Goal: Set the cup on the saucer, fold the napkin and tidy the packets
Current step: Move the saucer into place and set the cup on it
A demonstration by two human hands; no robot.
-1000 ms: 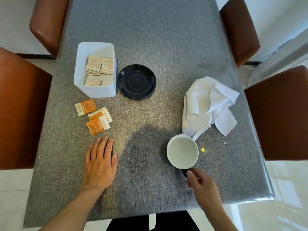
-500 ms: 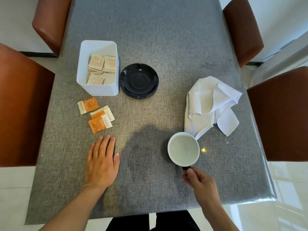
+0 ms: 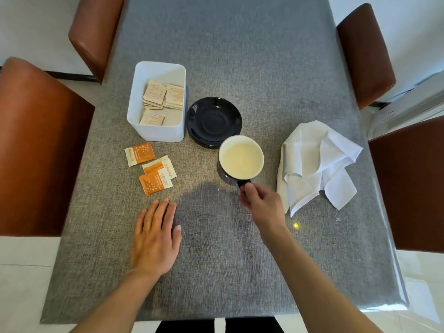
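The right hand [image 3: 260, 203] grips the dark handle of the cup [image 3: 241, 157]. Since a second ago the cup has moved from the lower centre-right of the frame up to the near rim of the black saucer [image 3: 213, 121], overlapping its edge; whether it is lifted or touching cannot be told. Placement is judged under way, not complete. The left hand [image 3: 155, 239] lies flat and open on the desk [image 3: 240, 56], unchanged. The napkin [image 3: 314, 162] at right remains crumpled. Three orange packets [image 3: 153, 171] remain loose below the white box [image 3: 157, 131].
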